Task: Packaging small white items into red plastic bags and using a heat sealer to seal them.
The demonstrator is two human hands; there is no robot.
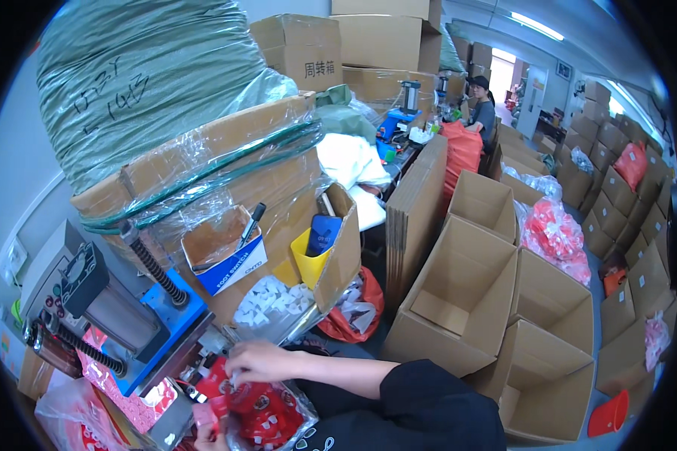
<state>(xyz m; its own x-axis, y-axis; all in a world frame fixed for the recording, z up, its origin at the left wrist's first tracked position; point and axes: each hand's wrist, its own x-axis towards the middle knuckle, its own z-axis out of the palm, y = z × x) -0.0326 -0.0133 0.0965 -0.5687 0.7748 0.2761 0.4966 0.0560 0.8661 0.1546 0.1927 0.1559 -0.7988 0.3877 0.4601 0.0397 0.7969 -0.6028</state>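
My right hand (259,362) hangs over a clear bag of red pieces with white spots (267,413), its fingers pinched together; what is between them is too small to make out. At the lower edge, my left hand (210,437) shows only in part, closed on a small pinkish-red piece (209,412). Just beyond both hands stands a press machine (120,308) with a blue base and coil springs. Small white plastic parts (271,302) lie heaped in a carton next to my right hand.
A blue-and-white box (229,267) holds a marker; a yellow bin (312,259) holds a phone. Open cartons (459,301) line the right side. Near flat cardboard (414,210) is a red bag (361,308). Another person (483,113) sits farther back. A plastic bag (75,413) lies lower left.
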